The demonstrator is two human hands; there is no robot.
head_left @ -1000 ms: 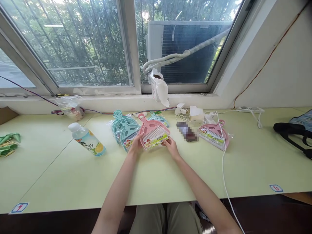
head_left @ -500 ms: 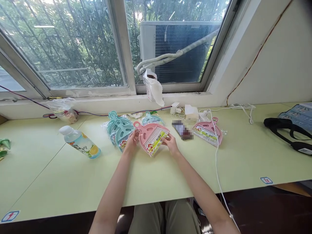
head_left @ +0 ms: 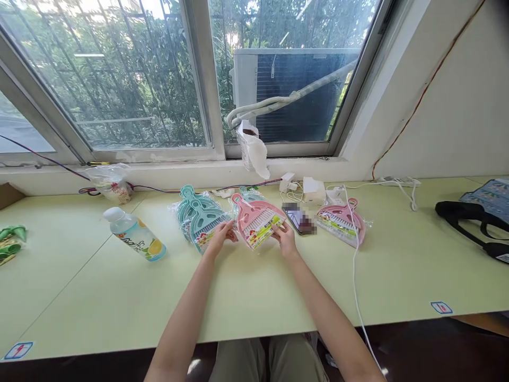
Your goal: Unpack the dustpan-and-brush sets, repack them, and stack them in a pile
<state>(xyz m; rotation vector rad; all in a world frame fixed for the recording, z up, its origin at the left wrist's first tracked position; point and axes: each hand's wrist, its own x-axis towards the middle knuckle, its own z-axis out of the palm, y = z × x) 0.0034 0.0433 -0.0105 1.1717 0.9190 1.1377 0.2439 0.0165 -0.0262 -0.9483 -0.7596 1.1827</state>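
A pink dustpan with a white-bristled brush (head_left: 256,217), in a clear wrapper with a yellow-green label, is held up at its right edge by my right hand (head_left: 285,239). My left hand (head_left: 222,236) is beside its left edge, fingers loosely apart and a little clear of the pink plastic. Just left of that hand lie overlapping green dustpan sets (head_left: 204,220), also wrapped. Partly hidden behind the pink one is another green dustpan (head_left: 249,194). A second wrapped pink dustpan (head_left: 342,220) rests farther right, with a white cable across it.
A bottle with a lemon label (head_left: 137,236) lies tilted at the left. Behind my right hand is a phone (head_left: 296,217). Chargers and a white box (head_left: 314,189) stand along the wall. The white cable (head_left: 357,286) runs over the table's front edge. A black strap (head_left: 461,212) lies far right.
The pink dustpan has shifted slightly right, away from the green sets. My left hand has come off its left edge, while my right hand keeps its grip. The view has tilted slightly upward.
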